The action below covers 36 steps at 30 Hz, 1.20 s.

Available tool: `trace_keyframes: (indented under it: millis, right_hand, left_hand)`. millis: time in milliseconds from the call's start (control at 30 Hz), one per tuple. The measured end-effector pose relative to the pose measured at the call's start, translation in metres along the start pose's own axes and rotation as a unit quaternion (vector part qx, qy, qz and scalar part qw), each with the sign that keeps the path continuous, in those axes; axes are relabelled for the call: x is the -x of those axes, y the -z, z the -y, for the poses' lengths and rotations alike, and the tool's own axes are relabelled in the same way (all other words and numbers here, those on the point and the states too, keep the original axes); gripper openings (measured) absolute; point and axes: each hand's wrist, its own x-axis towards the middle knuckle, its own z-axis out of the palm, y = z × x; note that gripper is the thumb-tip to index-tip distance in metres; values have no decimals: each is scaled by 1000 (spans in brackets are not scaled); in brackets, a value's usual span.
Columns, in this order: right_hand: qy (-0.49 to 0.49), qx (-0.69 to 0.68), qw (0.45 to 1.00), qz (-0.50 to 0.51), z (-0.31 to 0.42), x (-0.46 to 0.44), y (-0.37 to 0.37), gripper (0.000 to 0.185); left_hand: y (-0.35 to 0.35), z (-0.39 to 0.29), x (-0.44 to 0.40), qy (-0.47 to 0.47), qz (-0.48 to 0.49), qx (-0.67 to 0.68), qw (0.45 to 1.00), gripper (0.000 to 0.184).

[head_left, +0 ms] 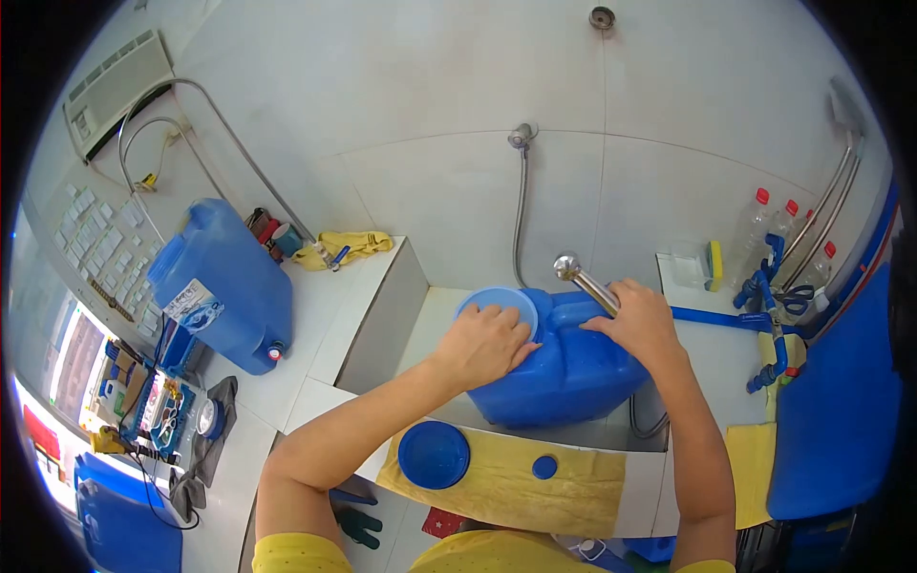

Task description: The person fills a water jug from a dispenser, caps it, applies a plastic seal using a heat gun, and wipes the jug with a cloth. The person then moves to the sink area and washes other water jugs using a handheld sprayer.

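Note:
A blue plastic water container (564, 392) stands in the white-tiled basin in front of me. My left hand (487, 344) has its fingers curled over the light blue round lid (511, 298) at the container's left top. My right hand (638, 323) is closed around the handle of a metal hand shower (594, 286), above the container's right side. Its round head points up and left. On the yellow towel (506, 477) along the basin's near edge lie a large blue round cap (435, 455) and a small blue cap (544, 467).
Another blue water container (229, 296) with a tap stands on the left ledge, near a yellow cloth (353, 246). A metal hose (522, 205) hangs from the wall valve. To the right are blue pipes (764, 325), clear bottles (752, 234) with red caps and a yellow sponge (714, 265).

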Motion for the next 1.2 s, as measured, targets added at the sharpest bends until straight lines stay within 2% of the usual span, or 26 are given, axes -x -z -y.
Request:
trace_keyframes:
  millis: [67,200,267,500,600,667,733,800,900,933,1000,1033,1100,1133,1167,1200]
  right_hand:
    - [3,-8,1000,-24,-1,4,-2,54]
    - [10,-18,998,-51,0,10,-4,52]
    - [1,-11,998,-60,0,12,-8,51]
    - [-20,6,997,-73,-1,10,-12,49]
    - [-11,6,997,-78,-2,10,-12,49]
    - [-17,1,997,-74,0,11,-9,48]
    - [-19,-3,997,-69,1,12,-9,48]
    - [-7,-10,997,-81,-2,12,-11,47]
    - [34,-84,986,-138,-14,13,-15,48]
    - [33,-85,986,-141,-20,15,-15,48]
    - [38,-165,959,-228,-29,18,-11,43]
    - [39,-162,959,-228,-29,22,-7,43]
    - [-121,-374,910,-128,-30,29,0,35]
    - [-121,-371,912,-128,-30,29,1,35]
    - [-138,-434,888,-60,-29,30,2,34]
    - [-154,-493,857,8,-26,31,3,35]
  left_hand:
    - [-6,0,-1,-14,38,32,999,35]
    - [-9,0,-5,-54,15,44,997,25]
    - [-13,2,-7,-46,-11,59,997,21]
    - [-23,16,-13,-16,7,116,993,18]
    - [-22,26,-15,-11,-36,173,984,20]
    - [6,40,-18,146,-112,289,939,21]
    - [54,58,-13,248,-76,340,904,21]
    - [77,57,14,233,-16,301,925,20]
    - [50,32,91,99,43,268,957,12]
    - [41,16,115,36,60,138,988,13]
    - [13,-13,162,-2,77,107,991,22]
    - [-3,-25,184,-7,96,90,991,24]
    - [-19,-39,209,-35,92,98,990,23]
    - [-26,-42,215,-61,90,104,989,22]
    - [-7,-46,200,-13,192,91,977,24]
    - [-2,-44,181,-12,191,96,977,24]
